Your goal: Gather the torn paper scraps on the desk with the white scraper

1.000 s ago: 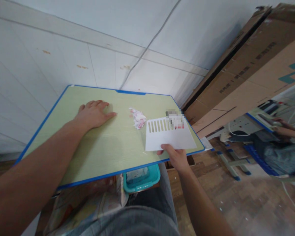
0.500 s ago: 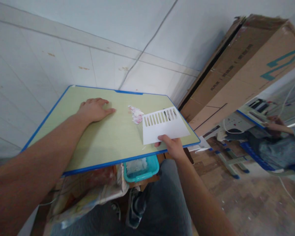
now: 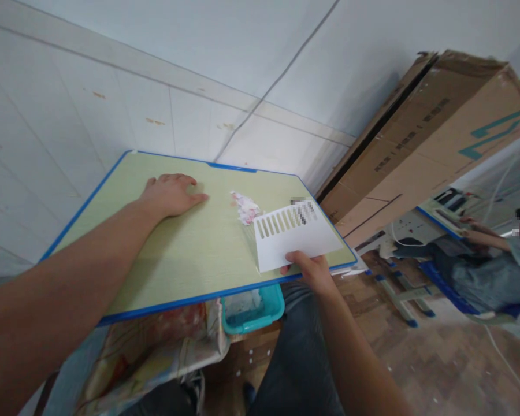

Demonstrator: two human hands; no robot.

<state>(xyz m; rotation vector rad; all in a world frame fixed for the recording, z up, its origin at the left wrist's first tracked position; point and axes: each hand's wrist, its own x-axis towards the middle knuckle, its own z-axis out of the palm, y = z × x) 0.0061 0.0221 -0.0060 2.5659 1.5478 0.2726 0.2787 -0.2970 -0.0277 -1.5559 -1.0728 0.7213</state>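
My right hand (image 3: 311,270) pinches the near edge of a white card with a row of slots cut through it (image 3: 281,248), thumb on top. The card is held over the right part of the pale green tabletop (image 3: 190,260), tilted, its far side towards the wall. Just left of its far corner lies a small heap of white and pink paper scraps (image 3: 245,208). My left hand (image 3: 173,195) rests palm down on the left part of the tabletop, thumb stretched towards the scraps, holding nothing.
Below the front edge hang a turquoise basket (image 3: 253,325) and a cloth-lined container (image 3: 190,352). A tall cardboard box (image 3: 398,150) leans by the table's right end. Another person (image 3: 481,266) sits at a desk on the right. White bits lie on the floor.
My right hand has brought the slotted card slightly nearer the table's front edge. My left hand stays in place. The view has tilted a little, and my legs have shifted below the table.
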